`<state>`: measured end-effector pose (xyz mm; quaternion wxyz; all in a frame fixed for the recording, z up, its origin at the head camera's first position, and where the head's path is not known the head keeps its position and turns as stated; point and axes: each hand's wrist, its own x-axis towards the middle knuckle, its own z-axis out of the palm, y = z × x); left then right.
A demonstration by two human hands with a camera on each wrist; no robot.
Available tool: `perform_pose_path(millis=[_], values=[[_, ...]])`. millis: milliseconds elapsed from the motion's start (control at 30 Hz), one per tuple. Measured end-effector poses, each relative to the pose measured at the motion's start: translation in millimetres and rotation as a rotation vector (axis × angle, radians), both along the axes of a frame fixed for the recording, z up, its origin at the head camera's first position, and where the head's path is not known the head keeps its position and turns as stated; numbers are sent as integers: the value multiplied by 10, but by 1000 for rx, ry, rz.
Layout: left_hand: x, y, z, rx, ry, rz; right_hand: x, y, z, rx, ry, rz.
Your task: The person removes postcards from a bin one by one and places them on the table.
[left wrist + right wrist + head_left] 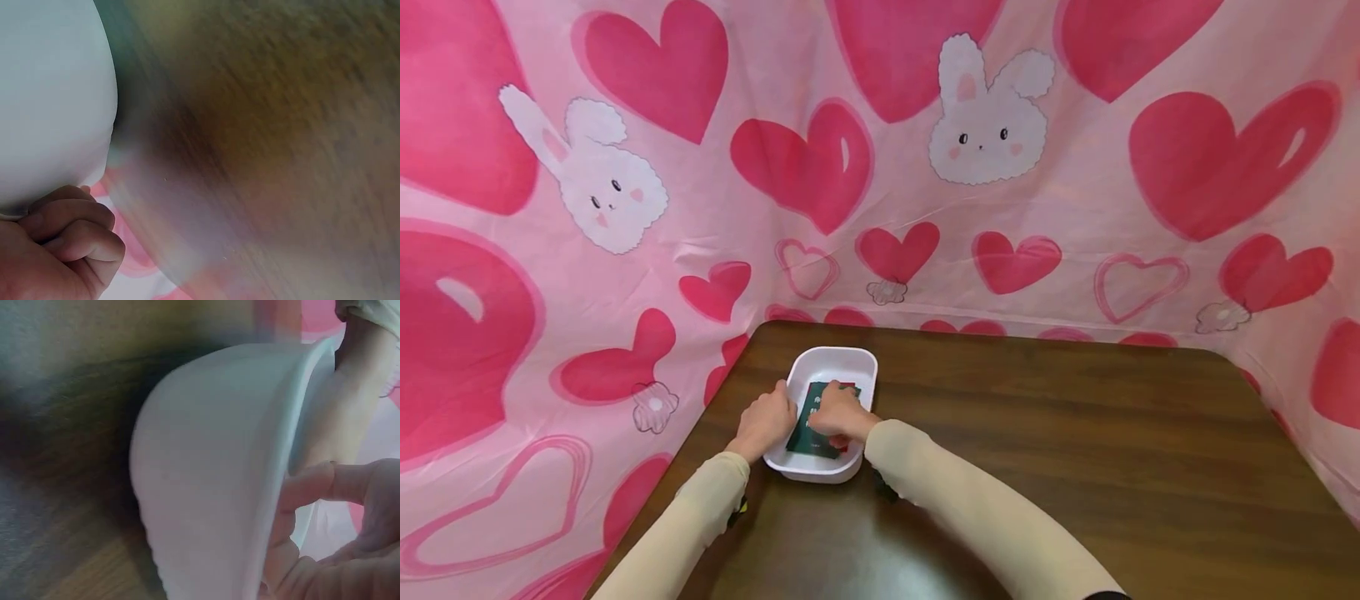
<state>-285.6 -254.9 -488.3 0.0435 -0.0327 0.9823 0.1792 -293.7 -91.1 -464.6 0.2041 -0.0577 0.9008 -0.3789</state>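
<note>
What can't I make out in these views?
Head: part of the green card, covered by the right hand; its fine print too small.
Right wrist: that hand's fingertips, behind the wall of the white tray; whether they pinch anything is unclear.
Left wrist: much of the tray, cut by the left edge; tabletop blurred.

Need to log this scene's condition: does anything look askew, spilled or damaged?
Only slightly askew: in the white tray, a red edge sticks out beside the dark green printed piece, so the contents look unevenly stacked. No spill or damage shows.
</note>
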Motion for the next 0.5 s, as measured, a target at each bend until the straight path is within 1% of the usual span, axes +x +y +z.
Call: perform_pose_path(millis=[33,67,200,233,367,467,500], values=[[1,4,0,-1,6,-2,47,-16,51,12,0,-5],[4,7,-2,-4,14,-3,113,-15,144,10,-11,-8],[17,16,-18,-9,38,-16,205,-64,197,14,-21,-4],[21,16,-21,-9,41,-15,230,-59,235,4,-34,0],[22,13,-19,-2,40,-6,182,-84,184,43,-24,3],[21,13,-9,16,17,-6,144,-87,171,105,-22,-3],[22,13,-5,22,10,-7,148,-84,191,127,-22,1]])
